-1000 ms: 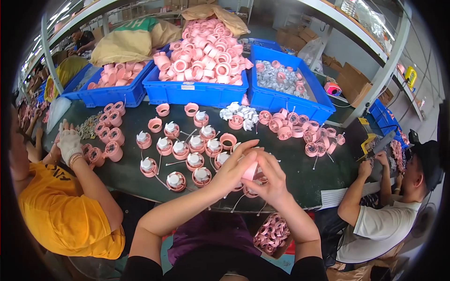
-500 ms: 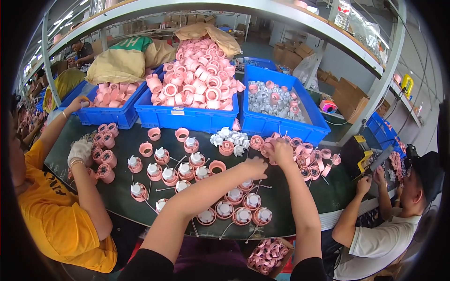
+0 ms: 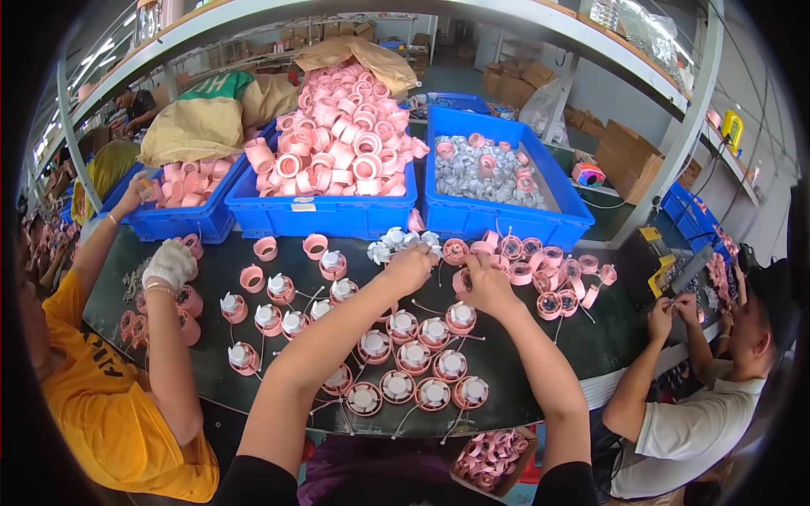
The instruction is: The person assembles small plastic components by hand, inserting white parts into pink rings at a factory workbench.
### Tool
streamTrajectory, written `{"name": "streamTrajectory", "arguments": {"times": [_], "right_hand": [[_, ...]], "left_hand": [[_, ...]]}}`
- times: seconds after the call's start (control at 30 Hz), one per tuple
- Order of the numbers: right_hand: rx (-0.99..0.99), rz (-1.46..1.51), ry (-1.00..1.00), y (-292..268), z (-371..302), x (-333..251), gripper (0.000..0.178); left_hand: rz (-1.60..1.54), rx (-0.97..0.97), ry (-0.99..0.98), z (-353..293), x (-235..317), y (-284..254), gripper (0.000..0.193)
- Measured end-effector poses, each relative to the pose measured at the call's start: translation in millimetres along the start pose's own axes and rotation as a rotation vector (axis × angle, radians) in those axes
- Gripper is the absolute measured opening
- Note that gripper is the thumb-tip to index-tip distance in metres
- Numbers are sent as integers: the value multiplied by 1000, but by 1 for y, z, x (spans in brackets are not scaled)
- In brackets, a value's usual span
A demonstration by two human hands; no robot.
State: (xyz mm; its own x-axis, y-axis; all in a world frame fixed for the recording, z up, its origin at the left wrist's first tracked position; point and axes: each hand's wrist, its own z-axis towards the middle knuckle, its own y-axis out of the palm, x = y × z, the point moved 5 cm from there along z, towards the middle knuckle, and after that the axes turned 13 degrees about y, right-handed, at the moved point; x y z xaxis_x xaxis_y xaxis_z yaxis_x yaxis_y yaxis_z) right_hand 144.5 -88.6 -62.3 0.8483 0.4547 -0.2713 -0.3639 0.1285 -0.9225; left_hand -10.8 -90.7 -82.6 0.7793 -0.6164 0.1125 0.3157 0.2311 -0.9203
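Note:
My right hand (image 3: 491, 285) is closed around a pink cylindrical housing (image 3: 461, 282), low over the dark green table right of centre. At the front edge of a small pile of white fan wheels (image 3: 390, 244), my left hand (image 3: 410, 270) is curled with its fingertips bent down; whatever they pinch is hidden. Closer to me stand rows of pink housings fitted with white fan wheels (image 3: 397, 385), thin wires trailing from several. Empty pink rings (image 3: 315, 246) sit farther left. Beyond my right hand lies a cluster of pink housings (image 3: 548, 268), some with dark insides.
Along the back stand blue bins: one heaped with pink housings (image 3: 337, 152), another of white fan wheels (image 3: 494, 177). A co-worker at left has a white-gloved hand (image 3: 170, 263) by pink housings. Another person (image 3: 700, 371) works at right. A metal shelf (image 3: 506, 24) spans overhead.
My left hand has moved left to the white fan wheels. My right hand has come slightly closer to me with the pink housing. The co-worker's gloved hand has shifted right; the view has shifted slightly.

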Motion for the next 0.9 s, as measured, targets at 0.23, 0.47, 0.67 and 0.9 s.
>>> {"name": "streamTrajectory", "arguments": {"times": [0.23,0.47,0.67,0.9], "right_hand": [[30,595,97,-38,-26,-6,54],[-54,1187,25,-50,-85,-70,61],[114,911,-219,-67,-124,-125,65],[91,832,-299,-77,-135,-143,63]], "left_hand": [[-450,335,-118,-25,8,-36,29],[-1386,583,-528,-70,80,-90,12],[-1995,793,-220,-111,130,-103,30],[-1943,651,-141,-127,141,-113,47]]}}
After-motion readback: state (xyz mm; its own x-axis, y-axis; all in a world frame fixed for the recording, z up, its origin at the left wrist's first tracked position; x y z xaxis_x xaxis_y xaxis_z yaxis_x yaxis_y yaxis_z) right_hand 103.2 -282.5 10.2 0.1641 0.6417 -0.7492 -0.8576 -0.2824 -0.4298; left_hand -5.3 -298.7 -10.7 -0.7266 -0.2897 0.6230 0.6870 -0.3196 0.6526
